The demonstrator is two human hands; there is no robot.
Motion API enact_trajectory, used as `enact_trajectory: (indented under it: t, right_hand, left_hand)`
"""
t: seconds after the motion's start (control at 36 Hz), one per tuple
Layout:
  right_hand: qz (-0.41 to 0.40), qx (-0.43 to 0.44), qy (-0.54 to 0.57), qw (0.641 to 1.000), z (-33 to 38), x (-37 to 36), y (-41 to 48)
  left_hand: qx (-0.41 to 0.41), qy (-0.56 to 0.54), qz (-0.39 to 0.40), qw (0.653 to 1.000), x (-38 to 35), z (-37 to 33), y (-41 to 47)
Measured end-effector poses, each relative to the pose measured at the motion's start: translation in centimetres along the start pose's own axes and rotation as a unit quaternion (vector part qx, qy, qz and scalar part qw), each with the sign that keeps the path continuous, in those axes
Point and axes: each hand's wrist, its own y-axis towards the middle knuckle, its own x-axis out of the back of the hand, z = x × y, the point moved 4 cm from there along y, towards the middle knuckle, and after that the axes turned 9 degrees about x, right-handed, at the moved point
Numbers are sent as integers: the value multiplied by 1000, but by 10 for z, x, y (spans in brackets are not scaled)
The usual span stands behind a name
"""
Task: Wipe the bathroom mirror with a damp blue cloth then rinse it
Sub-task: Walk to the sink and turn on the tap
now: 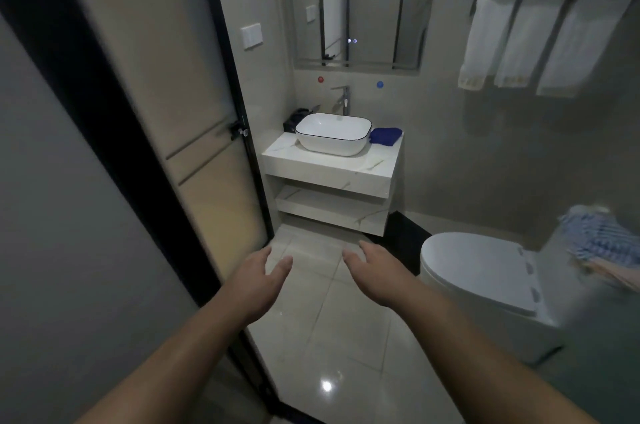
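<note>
Both hands, the left hand (261,280) and right hand (375,276), were spread and held nothing. The shiny floor (332,337) looked slippery, so a fast step could slip. Far off, the blue cloth (385,136) sat by the sink (332,134), under the mirror (360,1).

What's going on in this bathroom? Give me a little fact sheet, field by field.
place: bathroom, seen from the doorway
left hand: open, holding nothing
right hand: open, holding nothing
blue cloth: folded on the counter, right of the basin
mirror: on the wall above the tap
toilet: lid down, at right
white towels: hanging on a rack
wiping: not yet started
</note>
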Motion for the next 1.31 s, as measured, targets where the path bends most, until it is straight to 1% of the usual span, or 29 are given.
enact_trajectory:
  t: [0.14,0.25,0.39,0.47,0.67,0.78,0.83,0.89,0.92,0.97,1.03,1.11,1.22,1.31]
  right_hand:
    - [-2,-7,-7,1000,2,6,62]
    - [-10,-35,-15,999,2,19,103]
    - [-6,-56,-29,998,-1,34,140]
    - [9,-61,-45,997,-3,42,163]
    - [26,-45,-67,996,-7,56,238]
    - [43,-27,-77,996,-20,59,295]
    - [44,-18,-75,996,-30,55,329]
    - [53,-17,-58,997,-42,52,360]
    - [48,-22,-48,997,-51,51,374]
    - [48,-26,-39,998,-67,50,404]
    - [59,-37,-30,997,-81,57,425]
    - [47,-32,-24,998,-99,78,458]
    - [40,-36,-27,998,-107,112,502]
    - [39,-29,-25,998,-99,132,540]
  left_hand:
    - [-7,-19,3,1000,10,-12,71]
    - [-17,-32,31,999,12,-30,122]
    - [-43,-19,38,998,3,-67,159]
    - [-68,-10,42,997,-6,-85,177]
    - [-82,11,53,995,-20,-107,232]
    - [-66,18,58,996,-28,-102,272]
    - [-41,21,53,998,-36,-97,303]
    - [-7,2,41,999,-43,-99,334]
    - [4,-7,41,999,-48,-106,350]
    - [5,19,46,999,-58,-127,380]
    - [-16,51,60,997,-63,-150,404]
    - [-44,38,50,997,-59,-183,435]
    - [-45,29,40,998,-44,-208,474]
    - [-44,28,37,998,-31,-221,508]
